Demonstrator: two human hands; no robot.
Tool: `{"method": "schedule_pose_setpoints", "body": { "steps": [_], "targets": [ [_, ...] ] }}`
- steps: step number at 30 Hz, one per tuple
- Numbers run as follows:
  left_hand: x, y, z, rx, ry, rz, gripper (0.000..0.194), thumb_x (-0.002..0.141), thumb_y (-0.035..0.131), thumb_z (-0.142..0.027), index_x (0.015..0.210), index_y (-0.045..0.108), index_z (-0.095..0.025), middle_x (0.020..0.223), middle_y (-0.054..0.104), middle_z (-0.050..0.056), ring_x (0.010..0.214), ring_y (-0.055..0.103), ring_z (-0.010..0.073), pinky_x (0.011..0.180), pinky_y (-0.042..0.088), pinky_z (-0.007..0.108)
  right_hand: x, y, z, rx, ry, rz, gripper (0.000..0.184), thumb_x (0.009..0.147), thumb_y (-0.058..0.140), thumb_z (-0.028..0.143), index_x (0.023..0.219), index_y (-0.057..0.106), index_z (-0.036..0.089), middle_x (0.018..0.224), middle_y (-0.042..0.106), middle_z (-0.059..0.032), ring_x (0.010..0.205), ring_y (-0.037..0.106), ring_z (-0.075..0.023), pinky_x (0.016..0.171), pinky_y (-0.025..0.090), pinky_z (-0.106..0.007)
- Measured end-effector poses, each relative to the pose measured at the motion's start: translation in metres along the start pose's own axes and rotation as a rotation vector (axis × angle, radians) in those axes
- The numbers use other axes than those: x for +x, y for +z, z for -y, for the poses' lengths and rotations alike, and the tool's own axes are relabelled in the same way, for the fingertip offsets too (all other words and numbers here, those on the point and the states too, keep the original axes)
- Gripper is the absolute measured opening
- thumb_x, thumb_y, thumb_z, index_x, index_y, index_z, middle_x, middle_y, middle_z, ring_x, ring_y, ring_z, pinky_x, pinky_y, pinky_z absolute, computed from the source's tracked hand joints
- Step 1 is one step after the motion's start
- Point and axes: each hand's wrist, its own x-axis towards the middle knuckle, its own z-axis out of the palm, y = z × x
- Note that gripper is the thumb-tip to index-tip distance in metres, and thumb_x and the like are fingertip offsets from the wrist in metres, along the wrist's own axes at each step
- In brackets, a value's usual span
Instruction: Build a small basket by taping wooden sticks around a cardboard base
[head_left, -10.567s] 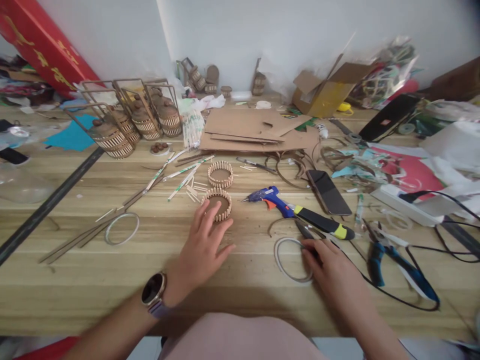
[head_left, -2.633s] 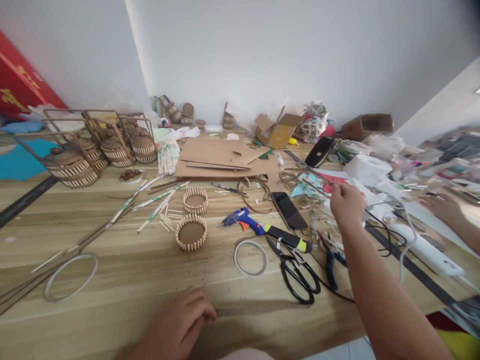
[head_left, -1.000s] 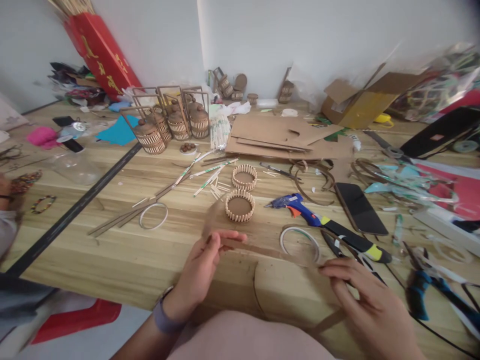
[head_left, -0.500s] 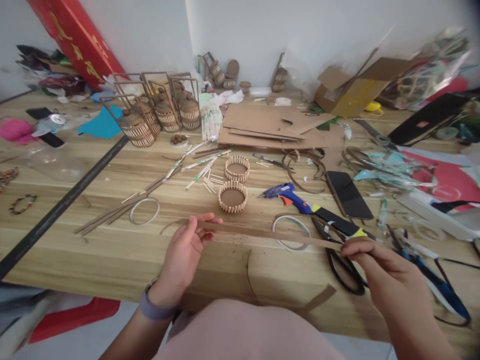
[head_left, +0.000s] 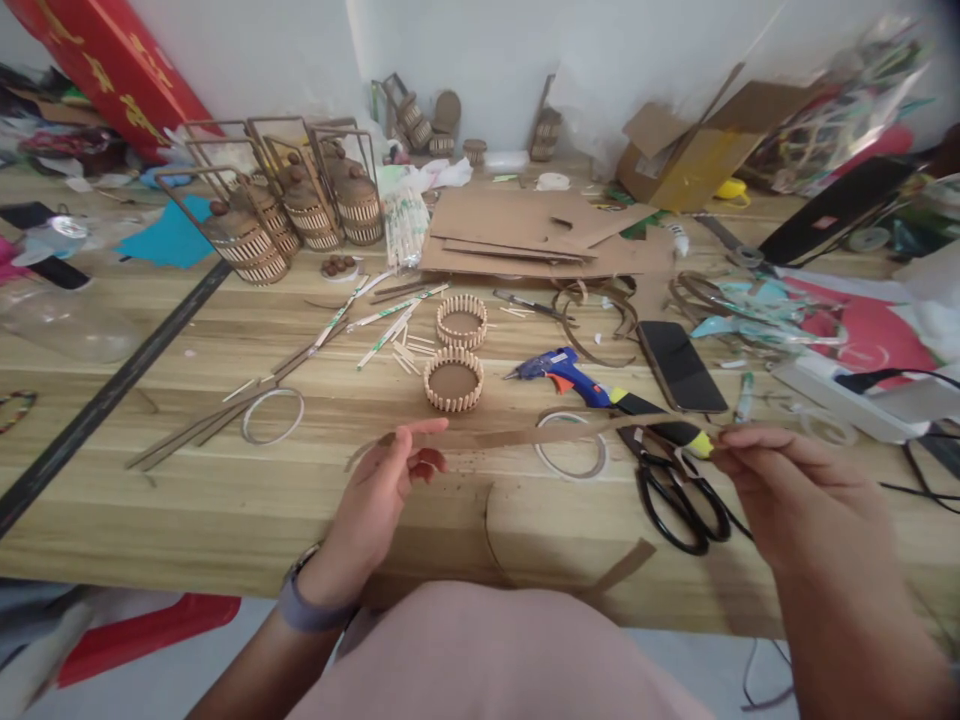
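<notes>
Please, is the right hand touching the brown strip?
Touching: the head view shows the right hand holding one end of the brown strip in its fingers.

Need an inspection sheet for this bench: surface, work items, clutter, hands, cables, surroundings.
Surface: wood-grain table, black band crossing its left side.
Work items: brown strip, held above the table; two round stick-walled trays beyond it.
Clutter: glue gun, scissors and phone right of the trays; cardboard sheets behind.
Hands: right hand pinches the strip; left hand has it between thumb and fingers.
Cables: black cable at the white power strip, right.
Surroundings: pale wall behind; red panel with gold characters, far left.
</notes>
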Motion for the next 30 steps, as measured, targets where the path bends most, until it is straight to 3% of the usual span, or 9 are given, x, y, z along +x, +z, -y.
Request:
{"method": "schedule_pose_setpoints", "body": {
  "steps": [5,7,9,13,17,20,24,26,30],
  "targets": [
    [-0.002,0.014,-0.003,0.328,0.049,0.32,0.044,0.097,0.048,-0.047,0.128,0.061,-0.02,0.117,0.07,0.012,0.086,0.064,0.0191,0.076,0.049,0.032,0.049,-0.003,0.011,0.375,-0.091,-0.376,0.019,0.062,0.071,0.012,0.081,0.073,0.012,0.071,0.066,-0.0029,0.057,0.054,-0.0095,0.058,0.041,-0.029],
    [-0.002,0.016,-0.002,0.595,0.148,0.46,0.033,0.095,0.055,-0.037,0.125,0.063,-0.024,0.121,0.07,0.009,0.097,0.064,0.0212,0.085,0.05,0.034,0.071,-0.011,0.003,0.32,-0.141,-0.531,0.036,0.067,0.065,0.011,0.102,0.072,0.011,0.097,0.071,-0.009,0.071,0.062,-0.0136,0.062,0.04,-0.03],
    [0.0,0.015,0.001,0.838,0.331,0.617,0.024,0.094,0.057,-0.026,0.115,0.068,-0.024,0.12,0.07,0.008,0.11,0.06,0.0242,0.096,0.046,0.039,0.087,-0.02,-0.013,0.021,-0.112,-0.553,0.048,0.075,0.059,0.018,0.122,0.065,0.01,0.12,0.067,-0.015,0.094,0.066,-0.0225,0.067,0.043,-0.032],
    [0.003,0.009,0.015,1.151,0.61,0.873,0.022,0.092,0.057,-0.016,0.107,0.072,-0.021,0.116,0.071,0.008,0.12,0.052,0.0282,0.105,0.041,0.046,0.09,-0.029,-0.042,-0.396,0.016,-0.292,0.042,0.073,0.065,0.031,0.108,0.072,0.008,0.107,0.069,-0.0217,0.101,0.064,-0.0367,0.083,0.045,-0.051],
    [0.004,0.006,0.022,1.297,0.66,0.925,0.018,0.094,0.055,-0.016,0.097,0.072,-0.019,0.112,0.071,0.009,0.118,0.052,0.0276,0.1,0.045,0.043,0.058,-0.022,-0.038,-0.517,-0.127,-0.118,0.036,0.079,0.06,0.034,0.106,0.071,0.014,0.13,0.059,-0.0235,0.127,0.048,-0.0394,0.107,0.028,-0.058],
    [0.005,0.007,0.022,1.247,0.643,0.853,0.023,0.097,0.05,-0.019,0.09,0.072,-0.02,0.102,0.071,0.008,0.114,0.053,0.0263,0.1,0.043,0.043,0.023,-0.012,-0.018,-0.497,-0.295,0.177,0.026,0.086,0.056,0.037,0.101,0.071,0.022,0.114,0.07,-0.0124,0.117,0.06,-0.0281,0.106,0.039,-0.045],
    [0.007,0.007,0.017,1.112,0.531,0.68,0.018,0.096,0.052,-0.02,0.094,0.07,-0.021,0.093,0.071,0.006,0.107,0.053,0.0253,0.096,0.043,0.041,-0.021,0.006,0.006,-0.405,-0.599,0.931,0.025,0.091,0.058,0.04,0.106,0.071,0.025,0.107,0.074,-0.008,0.104,0.066,-0.0238,0.09,0.05,-0.039],
    [0.007,0.006,0.015,1.075,0.46,0.556,0.018,0.095,0.053,-0.02,0.091,0.07,-0.021,0.09,0.071,0.006,0.101,0.055,0.0252,0.09,0.045,0.04,-0.033,0.014,0.012,-0.456,-0.621,1.012,0.023,0.096,0.052,0.037,0.096,0.071,0.024,0.094,0.075,-0.0056,0.092,0.068,-0.0227,0.084,0.051,-0.038],
    [0.006,0.002,0.015,1.1,0.342,0.369,0.018,0.091,0.053,-0.02,0.087,0.071,-0.022,0.085,0.07,0.005,0.094,0.058,0.0254,0.082,0.047,0.038,-0.039,0.02,0.013,-0.553,-0.434,0.928,0.036,0.099,0.039,0.035,0.075,0.063,0.022,0.072,0.071,-0.003,0.066,0.066,-0.0181,0.063,0.049,-0.03]
  ]
}}
